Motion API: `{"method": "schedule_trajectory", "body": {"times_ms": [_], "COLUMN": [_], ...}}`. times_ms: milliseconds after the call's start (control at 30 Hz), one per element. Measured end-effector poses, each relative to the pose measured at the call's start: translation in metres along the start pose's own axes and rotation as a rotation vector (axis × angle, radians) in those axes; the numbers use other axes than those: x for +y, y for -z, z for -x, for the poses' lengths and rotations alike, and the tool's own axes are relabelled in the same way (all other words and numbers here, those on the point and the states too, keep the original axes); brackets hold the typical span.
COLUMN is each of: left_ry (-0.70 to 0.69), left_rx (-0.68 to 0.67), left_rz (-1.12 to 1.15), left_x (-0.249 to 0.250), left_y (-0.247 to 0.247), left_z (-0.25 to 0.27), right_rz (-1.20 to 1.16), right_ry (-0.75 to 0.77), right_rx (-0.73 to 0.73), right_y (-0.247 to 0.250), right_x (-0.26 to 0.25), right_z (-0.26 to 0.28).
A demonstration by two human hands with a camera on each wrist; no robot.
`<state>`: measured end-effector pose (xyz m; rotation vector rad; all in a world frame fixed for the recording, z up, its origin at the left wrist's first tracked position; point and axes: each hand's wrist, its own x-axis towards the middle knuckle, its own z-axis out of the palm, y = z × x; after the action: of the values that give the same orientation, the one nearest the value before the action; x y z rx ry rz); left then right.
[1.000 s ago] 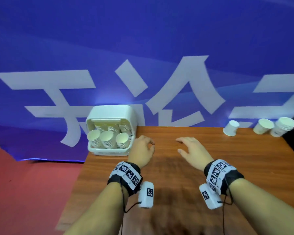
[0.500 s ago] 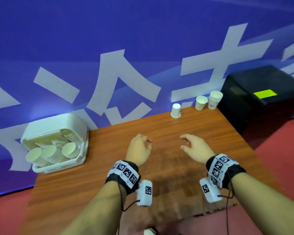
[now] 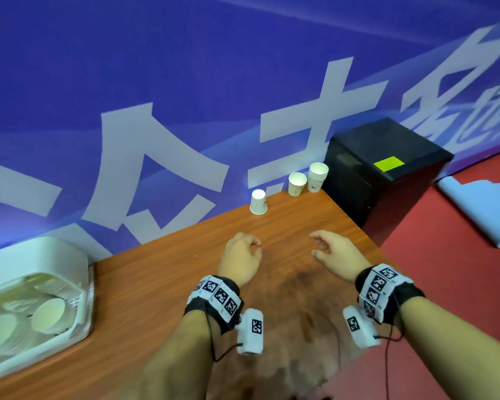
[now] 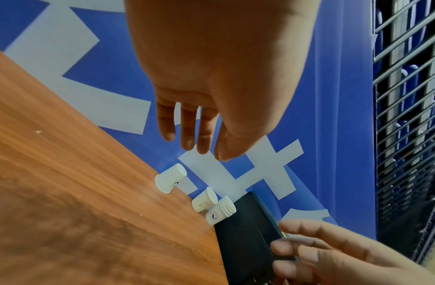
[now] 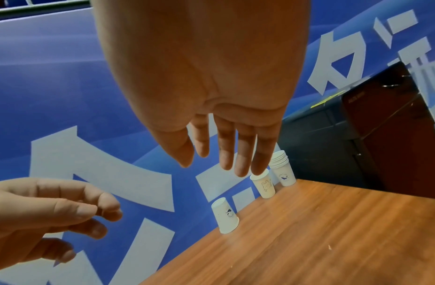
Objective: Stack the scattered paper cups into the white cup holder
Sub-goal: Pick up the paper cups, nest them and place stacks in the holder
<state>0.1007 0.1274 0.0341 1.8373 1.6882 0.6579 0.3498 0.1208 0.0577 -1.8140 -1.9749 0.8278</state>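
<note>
Along the table's far edge stand an upside-down paper cup [image 3: 258, 202] [image 4: 169, 178] [image 5: 225, 216], an upright single cup [image 3: 296, 183] [image 4: 204, 199] [image 5: 263, 185] and a short stack of cups [image 3: 317, 177] [image 4: 221, 210] [image 5: 282, 169] at the far right corner. The white cup holder [image 3: 35, 301] sits at the left edge with rows of nested cups inside. My left hand [image 3: 243, 252] [image 4: 194, 135] and right hand [image 3: 328, 249] [image 5: 223, 154] hover above the table's middle, fingers relaxed, holding nothing, well short of the cups.
A black cabinet [image 3: 384, 166] with a green sticker stands just past the table's right corner. A blue banner wall [image 3: 185, 111] runs directly behind the wooden table [image 3: 145, 298]. Red floor and a light blue sheet [image 3: 485, 206] lie to the right.
The head view has swung to the right, so the holder slid to the left edge and the cabinet came into view. Both hands lifted slightly and their fingers curled loosely.
</note>
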Motion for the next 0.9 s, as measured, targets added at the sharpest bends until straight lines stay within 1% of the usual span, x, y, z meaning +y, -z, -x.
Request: {"method": "schedule_trajectory", "body": {"times_ms": [200,367,533,667,800,900], "left_ry": [-0.013,0.044,0.13,0.201,0.275,0.325], "left_rx": [0.023,0.019,0.049,0.055,0.043,0.037], "left_rz": [-0.025,-0.037,-0.066,-0.089,-0.091,-0.091], "left_x": [0.002,0.003,0.007,0.008,0.003,-0.002], "left_y": [-0.007,-0.024,-0.04,-0.063,-0.083,-0.091], "left_z": [-0.035,-0.064,-0.109,-0.147,-0.173,-0.188], "right_rz": [-0.073,-0.12,-0.174,-0.217,-0.192,-0.167], "right_ry": [-0.022,-0.011,0.003,0.011,-0.004,0.019], "right_rx": [0.05,-0.008,-0.079,-0.136,-0.18,-0.214], "right_y": [0.009,0.013,0.019,0.024,0.025,0.025], "right_x": [0.017,0.038,0.065,0.094,0.121,0.134], "right_z": [-0.034,-0.077,-0.133,-0.178,-0.218,-0.245]}}
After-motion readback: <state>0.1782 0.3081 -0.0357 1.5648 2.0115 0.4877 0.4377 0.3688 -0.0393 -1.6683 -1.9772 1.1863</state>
